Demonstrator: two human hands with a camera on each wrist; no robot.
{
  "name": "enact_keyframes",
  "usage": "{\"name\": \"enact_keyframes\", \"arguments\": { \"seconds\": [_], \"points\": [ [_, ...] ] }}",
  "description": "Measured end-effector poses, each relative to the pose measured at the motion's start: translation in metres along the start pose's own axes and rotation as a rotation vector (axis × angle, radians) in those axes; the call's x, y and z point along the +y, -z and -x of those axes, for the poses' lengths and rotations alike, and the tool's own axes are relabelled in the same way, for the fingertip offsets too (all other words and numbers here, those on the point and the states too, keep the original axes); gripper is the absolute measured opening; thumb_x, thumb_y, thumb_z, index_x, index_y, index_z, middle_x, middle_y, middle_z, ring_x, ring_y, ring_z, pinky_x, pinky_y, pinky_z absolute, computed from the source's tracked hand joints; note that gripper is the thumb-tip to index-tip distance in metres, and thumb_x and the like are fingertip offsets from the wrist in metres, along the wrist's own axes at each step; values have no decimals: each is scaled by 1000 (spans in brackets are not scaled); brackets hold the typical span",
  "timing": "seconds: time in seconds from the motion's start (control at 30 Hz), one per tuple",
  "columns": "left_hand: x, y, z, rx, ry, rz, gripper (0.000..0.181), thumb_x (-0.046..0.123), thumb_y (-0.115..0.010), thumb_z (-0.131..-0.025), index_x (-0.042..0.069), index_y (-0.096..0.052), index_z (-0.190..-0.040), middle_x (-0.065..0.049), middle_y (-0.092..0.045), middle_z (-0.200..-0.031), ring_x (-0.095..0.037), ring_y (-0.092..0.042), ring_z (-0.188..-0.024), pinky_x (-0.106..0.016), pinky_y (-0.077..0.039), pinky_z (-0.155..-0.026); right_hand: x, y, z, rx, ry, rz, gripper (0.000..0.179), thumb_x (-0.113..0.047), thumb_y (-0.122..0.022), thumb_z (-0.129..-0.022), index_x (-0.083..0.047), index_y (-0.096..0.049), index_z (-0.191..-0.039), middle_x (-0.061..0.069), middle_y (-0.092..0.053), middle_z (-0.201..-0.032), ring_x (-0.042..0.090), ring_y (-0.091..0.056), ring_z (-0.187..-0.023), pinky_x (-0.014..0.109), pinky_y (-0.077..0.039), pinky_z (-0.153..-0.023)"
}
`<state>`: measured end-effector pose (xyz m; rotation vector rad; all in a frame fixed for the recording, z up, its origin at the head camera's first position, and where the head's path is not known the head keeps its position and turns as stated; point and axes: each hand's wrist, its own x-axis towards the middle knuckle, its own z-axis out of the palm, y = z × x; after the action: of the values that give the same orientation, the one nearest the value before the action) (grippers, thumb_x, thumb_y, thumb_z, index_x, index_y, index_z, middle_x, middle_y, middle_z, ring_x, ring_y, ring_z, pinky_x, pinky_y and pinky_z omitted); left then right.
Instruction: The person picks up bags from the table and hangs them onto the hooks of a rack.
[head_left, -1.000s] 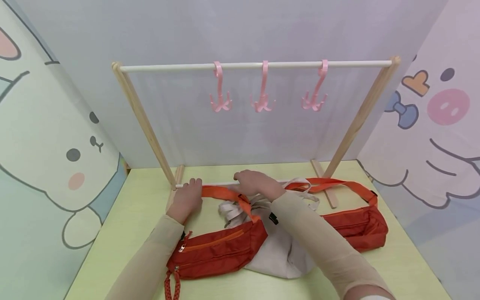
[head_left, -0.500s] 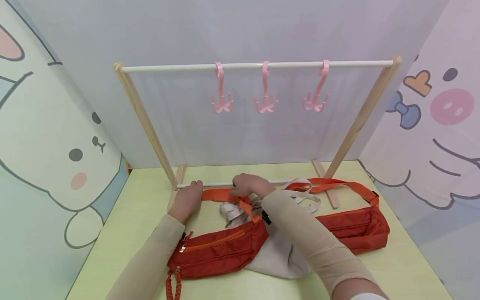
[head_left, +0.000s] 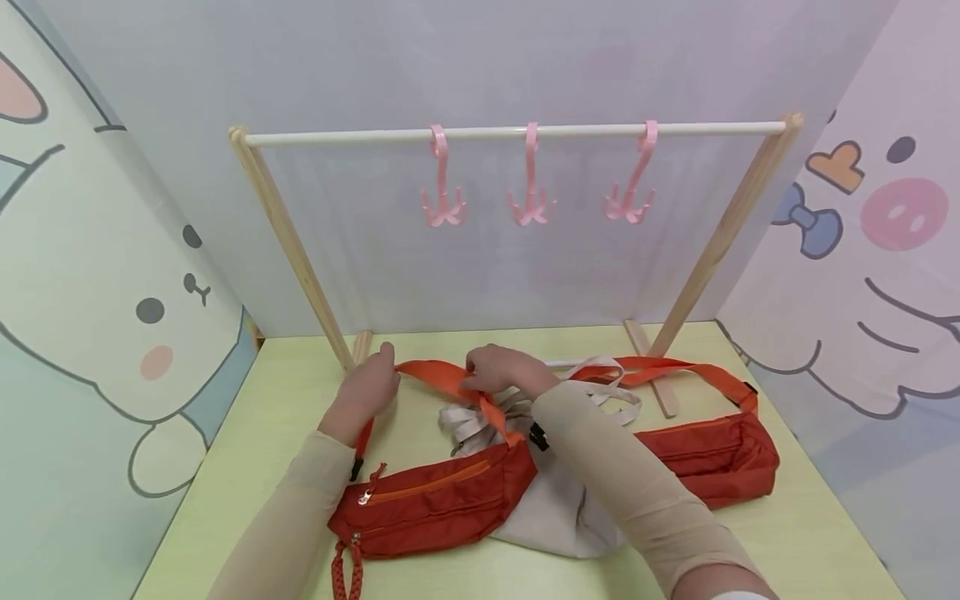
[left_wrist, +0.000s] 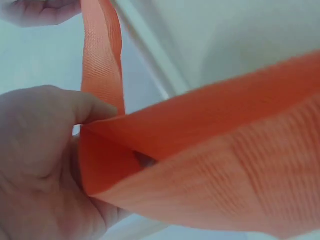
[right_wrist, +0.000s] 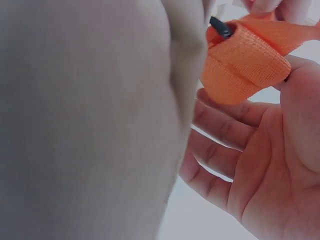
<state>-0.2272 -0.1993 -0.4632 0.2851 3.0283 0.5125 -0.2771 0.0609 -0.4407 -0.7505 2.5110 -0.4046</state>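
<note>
A red waist bag (head_left: 435, 504) with an orange zip lies at the front left of the table. Its orange strap (head_left: 433, 373) stretches between both hands. My left hand (head_left: 367, 387) pinches the strap at its left bend; in the left wrist view the strap (left_wrist: 225, 145) folds into a loop at the thumb. My right hand (head_left: 506, 369) grips the same strap farther right, where the right wrist view shows a folded strap section (right_wrist: 245, 65) between thumb and fingers. Beneath the right forearm lies a beige drawstring bag (head_left: 551, 512), partly hidden.
A second red waist bag (head_left: 723, 454) lies at right, its orange strap reaching back. Behind stands a wooden rack with a white top bar (head_left: 337, 137) carrying pink hooks (head_left: 442, 200). A low white bar (head_left: 558, 363) runs behind the bags. Printed panels flank the table.
My left hand has lifted slightly up and left, raising the strap's left part off its flat lie. My right hand has shifted a little down onto the strap. The left waist bag's end has edged left.
</note>
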Motion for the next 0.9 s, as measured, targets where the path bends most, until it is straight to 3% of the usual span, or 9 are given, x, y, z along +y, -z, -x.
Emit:
{"name": "enact_keyframes", "arguments": {
  "seconds": [0.13,0.33,0.5,0.63,0.77,0.9],
  "points": [
    [3,14,4,61,-23,49,20,7,-52,-107,-7,-44,-118,-13,-53,-80,-24,-53,-56,-35,-48,-50,1,2,4,47,0,-30,49,-46,-69,-102,-11,-61,-136,-3,-65,-106,16,-61,-93,37,-52,-86],
    [14,33,13,183,-37,102,9,7,-49,-105,-1,-44,-104,-11,-48,-77,-24,-47,-55,-35,-43,-50,-6,8,8,128,88,-117,63,-45,-74,-98,-9,-53,-145,-1,-66,-102,16,-62,-83,34,-53,-76],
    [21,47,18,290,-36,161,10,6,-45,-106,3,-42,-96,-11,-46,-75,-24,-42,-51,-35,-40,-47,-20,10,12,213,161,-123,57,-44,-77,-97,-11,-57,-139,-3,-65,-104,15,-62,-83,32,-54,-74],
    [28,59,22,370,-20,224,11,8,-44,-106,3,-42,-97,-12,-45,-76,-25,-41,-51,-36,-39,-47,-31,10,16,281,208,-108,45,-44,-78,-97,-14,-61,-125,-4,-65,-95,14,-61,-77,31,-52,-70],
    [35,68,27,463,-29,261,11,8,-44,-106,3,-40,-96,-12,-43,-74,-27,-40,-53,-38,-38,-49,-42,9,21,326,254,-158,32,-42,-79,-96,-17,-62,-108,-2,-64,-82,15,-60,-65,31,-52,-62],
    [41,76,32,564,-46,282,10,6,-46,-103,4,-40,-96,-11,-42,-70,-27,-40,-51,-39,-37,-50,-50,8,25,338,299,-226,25,-38,-78,-98,-19,-62,-101,-1,-63,-76,16,-61,-59,30,-53,-57]
  ]
}}
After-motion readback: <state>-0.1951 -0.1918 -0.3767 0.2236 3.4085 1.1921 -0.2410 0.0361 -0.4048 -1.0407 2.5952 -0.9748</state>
